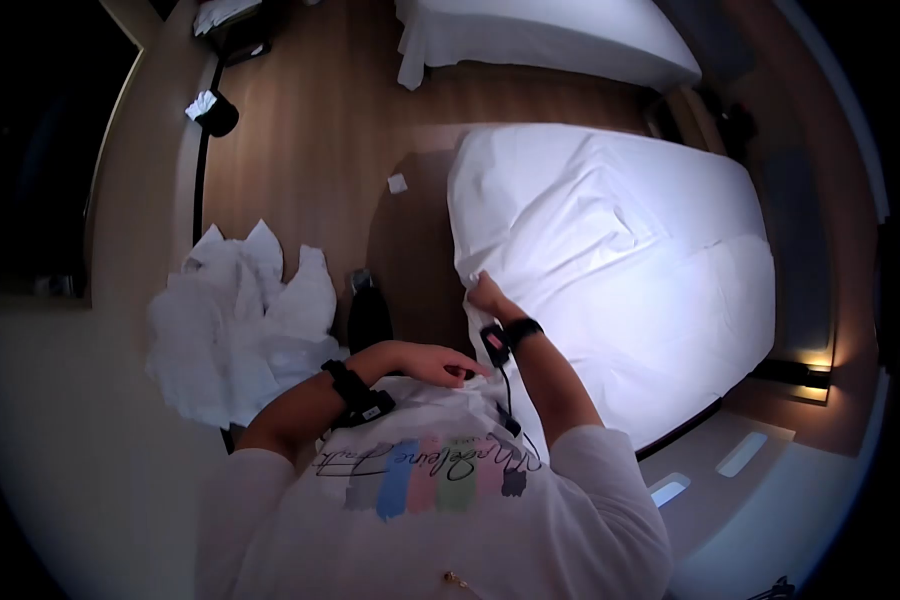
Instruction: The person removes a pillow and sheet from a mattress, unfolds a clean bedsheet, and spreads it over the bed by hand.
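Note:
A white bed sheet [670,290] lies over the bed at the right, wrinkled near its middle and hanging down the near left side. My right hand [485,293] is closed on the sheet's edge along that side, its arm stretched forward. Close to my waist, my left hand [432,364] has its fingers curled at the lower part of the same edge, where they appear to pinch the cloth. Both wrists wear black bands with small devices, and a cable hangs from the right one.
A heap of white linen [235,320] lies on the wooden floor [300,180] to the left, beside a dark bottle-shaped object [368,312]. A small white piece [398,183] is on the floor. Farther off are a lined black bin [217,117] and another white-covered bed [550,40].

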{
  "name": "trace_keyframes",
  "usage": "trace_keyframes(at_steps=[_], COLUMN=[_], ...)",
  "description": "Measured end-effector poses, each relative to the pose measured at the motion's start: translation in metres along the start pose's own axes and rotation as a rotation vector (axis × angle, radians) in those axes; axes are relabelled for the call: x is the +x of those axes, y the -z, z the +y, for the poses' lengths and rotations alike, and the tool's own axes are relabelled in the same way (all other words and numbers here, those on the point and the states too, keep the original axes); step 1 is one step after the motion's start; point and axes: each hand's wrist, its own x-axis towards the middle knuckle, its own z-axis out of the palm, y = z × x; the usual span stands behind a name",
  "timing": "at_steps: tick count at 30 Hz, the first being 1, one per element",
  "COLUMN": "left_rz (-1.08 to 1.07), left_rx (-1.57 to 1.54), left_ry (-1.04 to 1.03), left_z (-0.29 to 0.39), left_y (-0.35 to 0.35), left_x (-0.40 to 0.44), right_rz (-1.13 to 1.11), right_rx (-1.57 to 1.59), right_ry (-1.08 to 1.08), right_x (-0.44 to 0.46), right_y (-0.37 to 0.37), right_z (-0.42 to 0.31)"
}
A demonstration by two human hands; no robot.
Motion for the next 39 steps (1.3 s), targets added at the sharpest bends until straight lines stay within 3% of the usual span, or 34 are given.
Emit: trace_keyframes(at_steps=[2, 3, 4, 5, 7, 9, 10, 11, 13, 14, 16, 17, 19, 21, 23, 25, 27, 29, 31, 34, 35, 36, 38, 39], left_rz=[0.09, 0.175, 0.271, 0.252, 0.244, 0.093, 0.29, 0.287, 0.487, 0.639, 0.717, 0.668, 0.397, 0.387, 0.39, 0.321, -0.047, -0.374, -0.601, -0.693, -0.705, -0.752, -0.9, -0.934], left_rx=[-0.176, -0.336, -0.548, -0.553, -1.215, -1.407, -1.327, -1.369, -1.422, -1.158, -1.089, -1.291, -1.319, -1.174, -1.023, -0.648, 0.078, 0.317, 0.35, 0.432, 0.433, 0.421, 0.492, 0.497], left_ry=[0.059, 0.143, 0.366, 0.352, 0.306, -0.077, -0.155, -0.246, -0.278, -0.433, -0.505, -0.4, -0.519, -0.503, -0.494, -0.372, -0.121, 0.102, -0.041, 0.017, 0.011, -0.012, -0.018, -0.025], left_z=[-0.042, -0.061, -0.058, -0.06, -0.062, -0.049, -0.027, -0.043, -0.066, -0.059, -0.038, -0.031, 0.021, 0.064, 0.075, 0.073, 0.128, 0.164, 0.176, 0.189, 0.19, 0.19, 0.194, 0.196], left_y=[0.055, 0.081, 0.111, 0.137, 0.194, 0.244, 0.258, 0.281, 0.326, 0.338, 0.394, 0.432, 0.477, 0.504, 0.521, 0.544, 0.563, 0.558, 0.565, 0.572, 0.576, 0.579, 0.598, 0.609], left_x=[-0.005, -0.01, -0.016, -0.014, -0.003, 0.01, 0.025, 0.055, 0.086, 0.076, 0.056, 0.052, 0.016, -0.008, -0.017, -0.026, -0.032, -0.014, -0.003, 0.019, 0.027, 0.041, 0.069, 0.083], right_rz=[0.054, -0.061, -0.108, -0.183, -0.224, -0.373, -0.421, -0.486, -0.54, -0.472, -0.391, -0.357, -0.23, -0.205, -0.014, 0.384, 0.479, 0.378, 0.328, 0.203, 0.213, 0.277, 0.559, 0.589], right_rx=[0.064, 0.105, 0.205, 0.335, 0.478, 0.294, 0.313, 0.217, 0.166, 0.261, 0.41, 0.442, 0.818, 1.03, 0.949, 1.107, 1.458, 1.584, 1.59, 1.477, 1.418, 1.134, 1.534, 1.551], right_ry=[0.192, 0.132, -0.014, -0.028, 0.025, -0.036, -0.094, -0.114, -0.057, -0.036, -0.086, -0.096, -0.244, -0.21, -0.533, -0.573, -0.297, -0.278, -0.261, -0.312, -0.331, -0.284, -0.571, -0.584], right_x=[0.012, -0.005, -0.046, -0.059, -0.073, -0.083, -0.095, -0.1, -0.107, -0.111, -0.111, -0.109, -0.095, -0.076, -0.045, 0.004, 0.05, 0.099, 0.15, 0.215, 0.23, 0.227, 0.234, 0.232], right_y=[0.009, 0.036, 0.079, 0.097, 0.105, 0.1, 0.092, 0.089, 0.082, 0.071, 0.057, 0.05, 0.048, 0.062, 0.06, 0.081, 0.131, 0.189, 0.226, 0.235, 0.223, 0.223, 0.22, 0.227], right_z=[0.011, -0.011, -0.083, -0.098, -0.088, -0.088, -0.098, -0.104, -0.148, -0.151, -0.143, -0.137, -0.127, -0.114, -0.083, -0.09, -0.111, -0.129, -0.167, -0.167, -0.155, -0.151, -0.165, -0.168])
